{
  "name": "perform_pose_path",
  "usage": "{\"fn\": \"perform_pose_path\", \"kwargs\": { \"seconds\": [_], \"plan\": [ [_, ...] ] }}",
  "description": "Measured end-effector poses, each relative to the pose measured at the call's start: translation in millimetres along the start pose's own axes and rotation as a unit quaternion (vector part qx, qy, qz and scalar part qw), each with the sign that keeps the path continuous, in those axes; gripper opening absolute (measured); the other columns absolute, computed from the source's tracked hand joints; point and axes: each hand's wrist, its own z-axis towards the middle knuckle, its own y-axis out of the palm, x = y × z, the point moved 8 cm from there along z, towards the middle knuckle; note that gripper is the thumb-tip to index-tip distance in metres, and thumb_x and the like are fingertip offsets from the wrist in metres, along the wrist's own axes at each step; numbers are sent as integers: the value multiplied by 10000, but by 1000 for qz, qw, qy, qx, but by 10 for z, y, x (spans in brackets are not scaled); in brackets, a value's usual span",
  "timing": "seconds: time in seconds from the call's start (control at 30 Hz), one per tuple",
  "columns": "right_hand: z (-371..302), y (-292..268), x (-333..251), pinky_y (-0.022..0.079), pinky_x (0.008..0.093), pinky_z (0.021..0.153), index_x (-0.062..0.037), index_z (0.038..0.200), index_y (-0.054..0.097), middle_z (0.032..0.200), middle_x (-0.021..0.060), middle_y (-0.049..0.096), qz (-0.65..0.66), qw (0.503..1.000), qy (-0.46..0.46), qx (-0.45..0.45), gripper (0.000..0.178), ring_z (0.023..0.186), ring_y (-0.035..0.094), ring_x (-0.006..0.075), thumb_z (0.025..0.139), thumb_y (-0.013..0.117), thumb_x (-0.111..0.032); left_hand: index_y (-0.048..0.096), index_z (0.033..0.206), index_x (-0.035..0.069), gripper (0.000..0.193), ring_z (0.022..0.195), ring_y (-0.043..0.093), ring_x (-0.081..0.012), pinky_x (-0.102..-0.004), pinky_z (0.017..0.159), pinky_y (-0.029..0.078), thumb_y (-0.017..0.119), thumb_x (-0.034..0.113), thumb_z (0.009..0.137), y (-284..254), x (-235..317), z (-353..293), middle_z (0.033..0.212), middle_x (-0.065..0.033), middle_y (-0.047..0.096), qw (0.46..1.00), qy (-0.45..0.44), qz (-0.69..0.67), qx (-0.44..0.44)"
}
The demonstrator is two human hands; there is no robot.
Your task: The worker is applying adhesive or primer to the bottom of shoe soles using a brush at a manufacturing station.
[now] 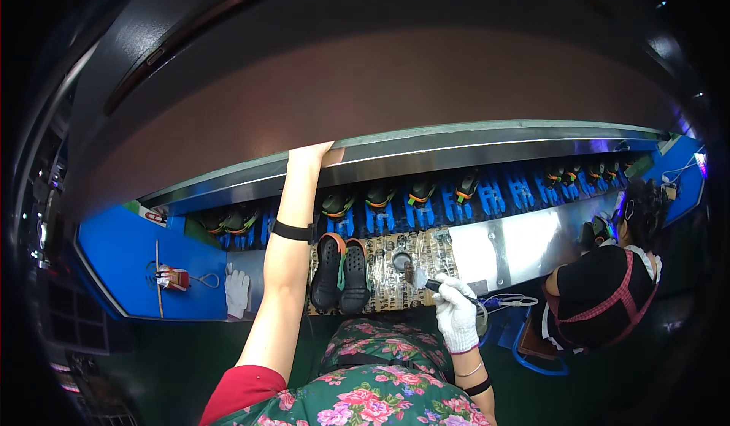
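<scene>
My left hand (310, 152), bare, reaches up to the lower edge of the brown overhead panel (380, 84), where its fingers are hidden. In a white knit glove, my right hand (456, 312) is closed around the dark handle of a brush (420, 278). The brush head points left, beside a small dark round dish (401, 261) on the tape-covered bench (388, 293). A pair of black perforated clogs stands left of the dish: the left clog (328, 275) with an orange strap, the right clog (355, 278) with green along its inner side.
Behind the bench runs a row of blue racks (418, 215), several carrying dark shoes with orange straps (380, 196). A spare white glove (237, 293) lies left, near a blue side panel (122, 262). Another person (604, 297) sits right, beside a shiny metal plate (525, 247).
</scene>
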Motion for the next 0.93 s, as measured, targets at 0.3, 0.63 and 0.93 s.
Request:
{"fn": "perform_pose_path", "kwargs": {
  "seconds": [0.3, 0.63, 0.93],
  "plan": [
    [-104, -181, 60, 633, 323, 744, 49, 1004, 733, 1063, 197, 743, 3, 1000, 2, -10, 181, 855, 738, 249, 846, 673, 113, 327, 1460, -146, 608, 1435, 405, -413, -515, 1242, 317, 458, 290, 1057, 156, -196, -512, 1495, -296, 422, 996, 58, -17, 65],
    [-221, -280, -137, 540, 278, 862, 69, 1082, 734, 1119, 150, 742, -45, 999, -9, -2, 208, 942, 697, 187, 902, 630, 56, 643, 1292, 32, 415, 779, 681, -195, -329, 637, 593, 720, 182, 913, 964, -1591, -382, 1076, -149, 671, 800, -14, 599, -3],
    [-301, -368, -313, 608, 280, 789, 15, 1055, 758, 1185, 129, 725, 37, 994, -91, -46, 172, 1034, 708, 196, 901, 687, 37, 640, 1218, 74, 256, 888, 704, -185, -356, 697, 637, 613, 23, 968, 550, -1758, 218, 1051, -122, 695, 752, 230, 555, -270]
  ]
}}
